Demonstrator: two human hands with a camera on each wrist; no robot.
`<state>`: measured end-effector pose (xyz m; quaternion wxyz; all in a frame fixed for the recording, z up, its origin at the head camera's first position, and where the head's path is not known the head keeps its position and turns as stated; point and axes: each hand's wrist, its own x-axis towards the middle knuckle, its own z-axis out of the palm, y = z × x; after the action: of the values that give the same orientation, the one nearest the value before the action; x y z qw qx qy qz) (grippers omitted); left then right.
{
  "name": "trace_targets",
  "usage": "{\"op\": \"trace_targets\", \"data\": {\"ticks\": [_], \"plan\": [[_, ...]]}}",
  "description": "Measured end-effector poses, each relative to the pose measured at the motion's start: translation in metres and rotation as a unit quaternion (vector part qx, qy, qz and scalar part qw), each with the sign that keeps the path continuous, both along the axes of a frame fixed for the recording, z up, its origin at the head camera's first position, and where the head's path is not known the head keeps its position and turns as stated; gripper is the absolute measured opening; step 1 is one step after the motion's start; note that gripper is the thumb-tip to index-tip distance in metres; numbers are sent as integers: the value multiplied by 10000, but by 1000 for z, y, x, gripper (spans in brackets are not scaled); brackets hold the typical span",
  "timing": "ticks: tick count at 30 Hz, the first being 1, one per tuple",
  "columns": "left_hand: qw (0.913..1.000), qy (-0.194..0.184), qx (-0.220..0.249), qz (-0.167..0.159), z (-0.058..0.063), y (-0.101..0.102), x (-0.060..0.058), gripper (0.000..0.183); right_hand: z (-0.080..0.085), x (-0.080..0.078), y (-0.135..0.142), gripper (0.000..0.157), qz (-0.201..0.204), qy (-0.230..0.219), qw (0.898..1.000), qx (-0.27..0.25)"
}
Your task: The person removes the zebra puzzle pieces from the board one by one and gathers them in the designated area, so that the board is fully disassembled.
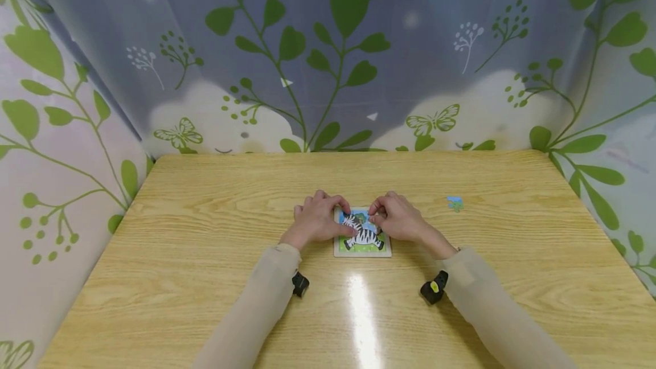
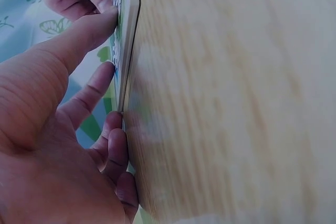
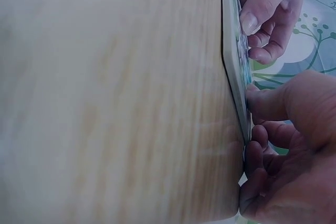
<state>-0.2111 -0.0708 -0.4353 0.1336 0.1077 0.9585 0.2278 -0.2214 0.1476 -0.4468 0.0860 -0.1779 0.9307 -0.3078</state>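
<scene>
A small zebra jigsaw puzzle (image 1: 364,246) in a pale wooden frame lies flat on the table. My left hand (image 1: 320,218) spans its left side, with the thumb on the zebra and the index finger near the upper left corner; its other fingers rest by the frame's edge in the left wrist view. At the upper right of the picture, my right hand (image 1: 400,218) has thumb and index finger bent together, pinching a puzzle piece mostly hidden under the fingertips. In the right wrist view, the right thumb (image 3: 266,102) bears on the picture's face.
One loose blue-and-green puzzle piece (image 1: 455,204) lies on the wooden table (image 1: 205,209), to the right of the right hand. A leaf-patterned curtain (image 1: 328,73) hangs beyond the table's back edge and along both sides. Glare (image 1: 364,318) shows in front of the puzzle.
</scene>
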Motion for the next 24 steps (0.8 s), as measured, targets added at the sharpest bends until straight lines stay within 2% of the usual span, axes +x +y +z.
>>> {"op": "trace_targets", "data": {"ticks": [16,24], "plan": [[10000,-62,39,28,4,0,0,40,2,1,-1,7,-73,-72,9999,-62],[10000,-73,50,2,1,0,-1,39,1,-1,1,7,-97,-116,9998,-126]]}}
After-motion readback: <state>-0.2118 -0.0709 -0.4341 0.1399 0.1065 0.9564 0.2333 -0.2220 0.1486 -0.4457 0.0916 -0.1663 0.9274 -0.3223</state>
